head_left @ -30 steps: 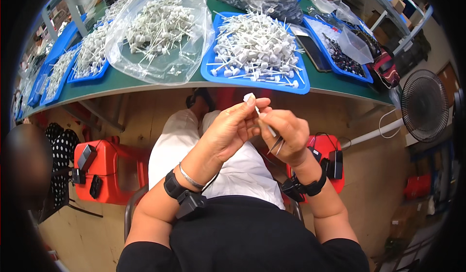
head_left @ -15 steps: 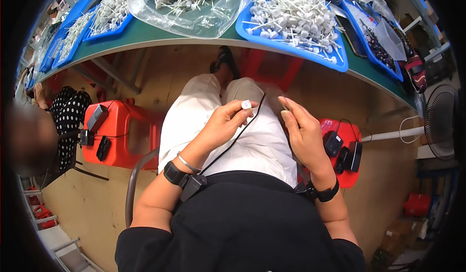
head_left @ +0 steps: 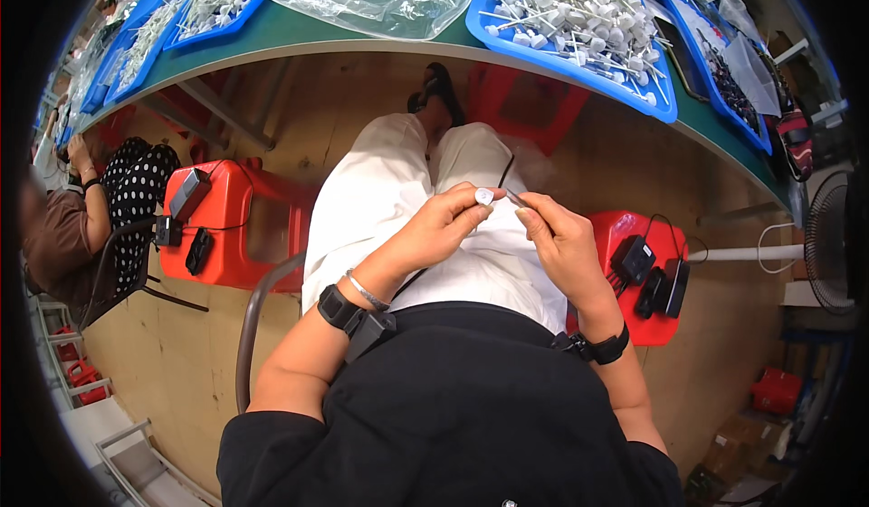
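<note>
Over my lap, my left hand (head_left: 444,226) pinches a small white round-headed plastic piece (head_left: 484,196) between thumb and fingers, its face turned up. Close to its right, my right hand (head_left: 563,235) is closed on a thin dark metal tool (head_left: 516,199); its tip points at the white piece. Whether the tip touches the piece I cannot make out. A thin black cord (head_left: 507,170) runs behind my left hand. Beyond my knees, a blue tray (head_left: 579,68) heaped with similar white stemmed pieces (head_left: 579,14) stands on the green table (head_left: 362,36).
A clear plastic bag (head_left: 389,18) of white pieces and more blue trays line the table. Red stools (head_left: 226,263) with black devices flank me. A fan (head_left: 828,240) stands at the right; a seated person (head_left: 72,226) is at the left.
My hands have come together, the right moving left and its tool nearing the white piece. The view has shifted, so the table sits higher.
</note>
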A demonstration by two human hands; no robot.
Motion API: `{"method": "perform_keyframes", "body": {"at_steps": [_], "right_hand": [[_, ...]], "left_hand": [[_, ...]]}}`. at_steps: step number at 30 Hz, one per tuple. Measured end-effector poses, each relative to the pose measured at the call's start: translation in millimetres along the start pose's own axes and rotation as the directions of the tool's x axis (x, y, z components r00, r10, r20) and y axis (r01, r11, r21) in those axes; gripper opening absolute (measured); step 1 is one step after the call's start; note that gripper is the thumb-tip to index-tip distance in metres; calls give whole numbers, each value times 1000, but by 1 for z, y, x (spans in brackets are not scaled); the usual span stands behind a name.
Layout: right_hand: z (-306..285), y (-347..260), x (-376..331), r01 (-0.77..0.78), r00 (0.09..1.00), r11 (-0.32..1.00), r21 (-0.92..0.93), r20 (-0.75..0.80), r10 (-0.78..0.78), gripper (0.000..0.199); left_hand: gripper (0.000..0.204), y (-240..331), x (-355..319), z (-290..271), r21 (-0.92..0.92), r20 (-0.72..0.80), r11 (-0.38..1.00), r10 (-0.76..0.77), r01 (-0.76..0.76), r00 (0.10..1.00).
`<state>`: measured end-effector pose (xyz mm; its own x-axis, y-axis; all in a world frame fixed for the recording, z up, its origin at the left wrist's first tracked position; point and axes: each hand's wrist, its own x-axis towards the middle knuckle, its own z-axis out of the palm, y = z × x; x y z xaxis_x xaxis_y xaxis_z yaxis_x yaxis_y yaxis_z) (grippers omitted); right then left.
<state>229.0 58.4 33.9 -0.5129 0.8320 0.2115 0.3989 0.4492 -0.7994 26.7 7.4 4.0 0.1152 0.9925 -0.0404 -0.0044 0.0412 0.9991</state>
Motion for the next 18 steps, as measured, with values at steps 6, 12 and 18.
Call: {"method": "perform_keyframes", "body": {"at_steps": [6, 12, 18], "right_hand": [[5, 1, -1, 157, 987, 986, -64, -34, -159, 20], [0, -5, -3, 210, 975, 936, -282, -12, -222, 18], [-1, -12, -4, 263, 960, 849, -458, 37, -278, 14]], "left_hand": [[25, 2, -1, -6, -112, -64, 981, -164, 157, 984], [20, -10, 0, -6, 31, -152, 999, -18, 23, 988], [19, -14, 0, -6, 157, -163, 987, 70, -44, 984]]}}
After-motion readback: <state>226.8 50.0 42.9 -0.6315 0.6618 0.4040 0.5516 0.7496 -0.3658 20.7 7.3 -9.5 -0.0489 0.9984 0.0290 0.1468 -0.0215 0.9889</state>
